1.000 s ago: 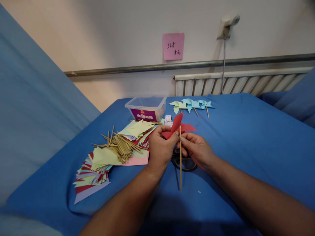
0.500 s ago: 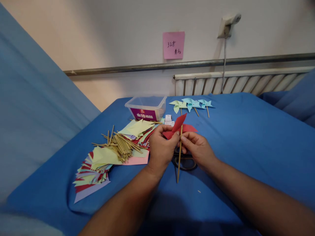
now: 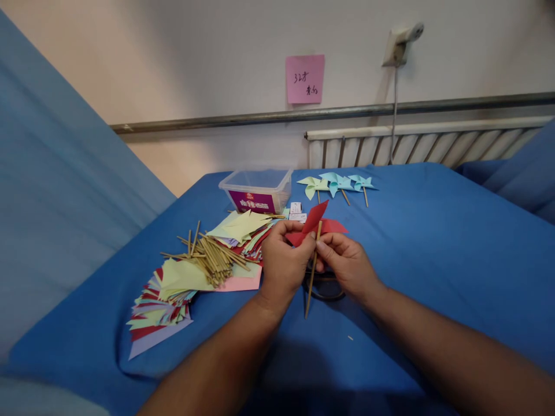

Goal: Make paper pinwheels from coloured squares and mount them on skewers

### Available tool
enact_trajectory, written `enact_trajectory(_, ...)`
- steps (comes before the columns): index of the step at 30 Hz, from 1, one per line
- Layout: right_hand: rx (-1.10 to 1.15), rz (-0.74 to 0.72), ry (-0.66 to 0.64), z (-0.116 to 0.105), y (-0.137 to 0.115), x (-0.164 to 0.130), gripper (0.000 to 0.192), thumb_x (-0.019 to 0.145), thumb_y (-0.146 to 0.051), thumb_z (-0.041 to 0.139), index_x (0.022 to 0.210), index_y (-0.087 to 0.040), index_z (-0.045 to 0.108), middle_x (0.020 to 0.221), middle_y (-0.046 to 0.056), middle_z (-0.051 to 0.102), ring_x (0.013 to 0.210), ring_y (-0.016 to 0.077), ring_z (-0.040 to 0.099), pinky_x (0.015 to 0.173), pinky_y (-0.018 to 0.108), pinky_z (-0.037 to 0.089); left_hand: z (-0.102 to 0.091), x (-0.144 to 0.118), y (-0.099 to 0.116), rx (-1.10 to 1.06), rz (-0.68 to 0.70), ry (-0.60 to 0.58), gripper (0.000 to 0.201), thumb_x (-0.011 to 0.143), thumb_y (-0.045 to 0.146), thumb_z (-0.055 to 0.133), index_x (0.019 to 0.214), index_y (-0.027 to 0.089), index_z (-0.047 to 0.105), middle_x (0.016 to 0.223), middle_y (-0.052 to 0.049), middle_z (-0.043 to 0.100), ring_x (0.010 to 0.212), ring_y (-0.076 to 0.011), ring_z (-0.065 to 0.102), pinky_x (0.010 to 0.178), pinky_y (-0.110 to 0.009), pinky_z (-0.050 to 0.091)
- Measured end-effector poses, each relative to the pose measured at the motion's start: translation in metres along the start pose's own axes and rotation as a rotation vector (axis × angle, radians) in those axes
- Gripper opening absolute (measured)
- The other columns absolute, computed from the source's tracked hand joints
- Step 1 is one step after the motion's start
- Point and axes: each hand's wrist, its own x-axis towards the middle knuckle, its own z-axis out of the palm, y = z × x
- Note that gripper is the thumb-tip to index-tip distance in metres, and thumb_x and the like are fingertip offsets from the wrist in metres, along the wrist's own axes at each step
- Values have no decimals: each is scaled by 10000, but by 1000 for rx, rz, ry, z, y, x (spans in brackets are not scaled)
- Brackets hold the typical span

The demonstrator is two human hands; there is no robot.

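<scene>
Between my hands is a red paper pinwheel point(image 3: 315, 217) with a thin wooden stick point(image 3: 311, 283) lying against its near side. My left hand point(image 3: 282, 257) is closed on the pinwheel, its thumb beside the upper part of the stick. The fingers of my right hand point(image 3: 347, 260) pinch at the stick just below its top end, close to the left thumb. The stick slants, its lower end toward me and a little left. Black-handled scissors point(image 3: 327, 289) lie beneath, their upper part hidden by my hands.
To the left lie a heap of wooden sticks point(image 3: 217, 257) and piles of coloured paper point(image 3: 160, 309). A clear plastic box point(image 3: 255, 188) and small white boxes point(image 3: 297, 211) stand behind. Finished pinwheels point(image 3: 340, 184) rest at the back of the blue-covered table point(image 3: 433, 254).
The lower end of the stick has swung slightly left, so it slants more. Both hands keep nearly the same place and hold.
</scene>
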Motion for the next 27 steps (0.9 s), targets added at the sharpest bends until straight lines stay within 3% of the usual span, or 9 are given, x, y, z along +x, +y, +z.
enact_trajectory(27,35,30,53,1,1,1,345,704,-491,753,702,-184,595,476,-64,527,425,71,432,440,206,313,-1,-3,7,-181,-42,-5,204,648,257,753,780,166,627,741,12,652,619,-109,586,617,-230,467)
